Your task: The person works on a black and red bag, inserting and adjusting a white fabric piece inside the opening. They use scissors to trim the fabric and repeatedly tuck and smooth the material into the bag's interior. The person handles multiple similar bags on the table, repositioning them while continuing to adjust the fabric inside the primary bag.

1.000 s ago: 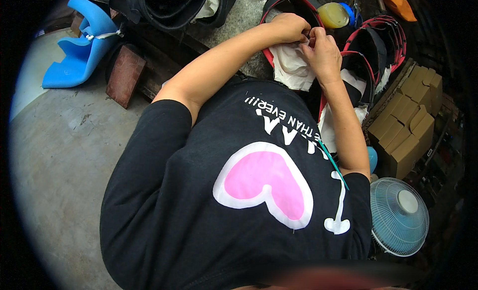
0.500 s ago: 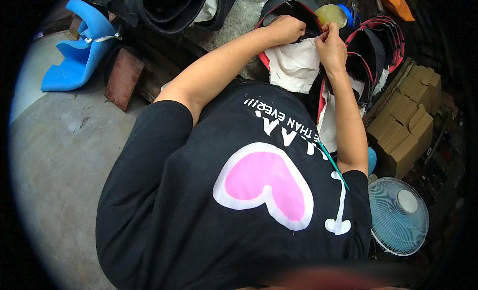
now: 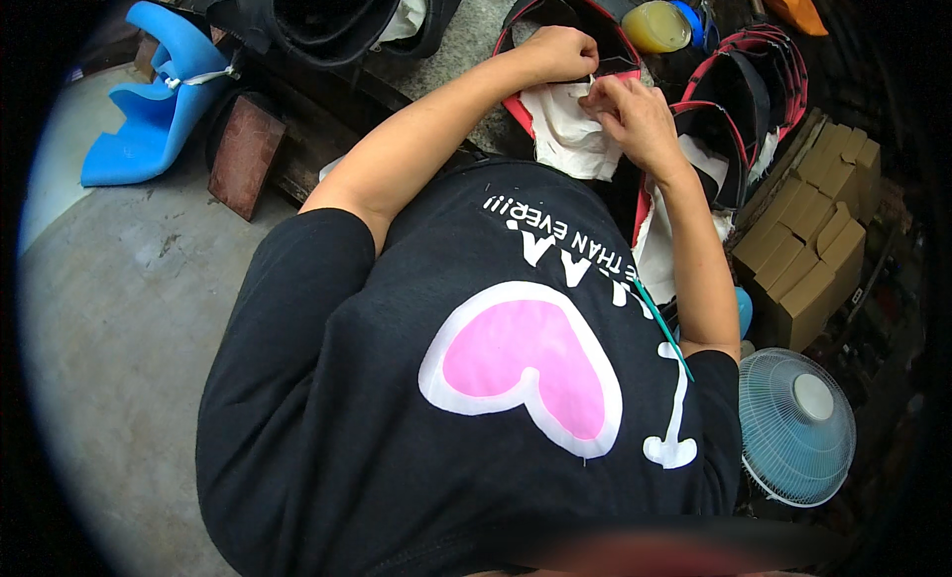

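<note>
At the bench [image 3: 476, 27], I saw the left hand [image 3: 557, 55] over the opening of a black, red-edged piece [image 3: 608, 38], its fingers curled closely together, though I couldn't tell whether they gripped anything. The right hand [image 3: 637, 119] bent its fingers down against the white cloth [image 3: 567, 133] hanging over the piece's near edge, whether pinching it or not I couldn't make out. A jar of yellowish stuff [image 3: 654, 28] lay just beyond, near more red-edged pieces [image 3: 788, 81].
</note>
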The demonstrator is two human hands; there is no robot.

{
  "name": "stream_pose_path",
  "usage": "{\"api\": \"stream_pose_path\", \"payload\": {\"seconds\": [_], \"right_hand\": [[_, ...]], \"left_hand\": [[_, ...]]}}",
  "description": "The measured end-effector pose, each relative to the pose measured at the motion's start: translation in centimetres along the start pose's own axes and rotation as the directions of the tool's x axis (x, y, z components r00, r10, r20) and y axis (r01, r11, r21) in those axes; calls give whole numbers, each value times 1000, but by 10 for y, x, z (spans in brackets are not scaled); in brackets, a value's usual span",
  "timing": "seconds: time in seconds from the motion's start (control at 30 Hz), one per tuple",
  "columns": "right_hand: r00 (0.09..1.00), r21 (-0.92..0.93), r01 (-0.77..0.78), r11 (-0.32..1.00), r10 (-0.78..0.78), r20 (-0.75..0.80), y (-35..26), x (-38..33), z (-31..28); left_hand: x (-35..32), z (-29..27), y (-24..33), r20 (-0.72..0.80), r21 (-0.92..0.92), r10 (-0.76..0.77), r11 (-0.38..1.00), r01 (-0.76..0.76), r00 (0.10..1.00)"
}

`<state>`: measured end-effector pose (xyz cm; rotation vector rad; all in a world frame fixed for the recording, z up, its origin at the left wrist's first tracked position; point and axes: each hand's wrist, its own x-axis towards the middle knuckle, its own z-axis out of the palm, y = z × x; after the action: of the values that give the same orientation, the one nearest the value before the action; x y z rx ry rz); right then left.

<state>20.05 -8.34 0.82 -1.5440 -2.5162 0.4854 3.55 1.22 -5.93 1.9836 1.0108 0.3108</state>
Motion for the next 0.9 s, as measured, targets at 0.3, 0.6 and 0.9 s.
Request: {"api": "stream_pose_path", "payload": {"seconds": [0.3, 0.6, 0.9], "right_hand": [[937, 424, -317, 848, 348, 5, 8, 2, 2], [968, 357, -229, 905, 249, -10, -7, 0, 1], [963, 437, -206, 876, 260, -66, -3, -5, 8]], "left_hand": [[-10, -3, -4, 80, 102, 147, 983, -155, 986], [-7, -1, -4, 67, 79, -46, 996, 40, 997], [-11, 10, 3, 21, 102, -78, 992, 75, 997]]}}
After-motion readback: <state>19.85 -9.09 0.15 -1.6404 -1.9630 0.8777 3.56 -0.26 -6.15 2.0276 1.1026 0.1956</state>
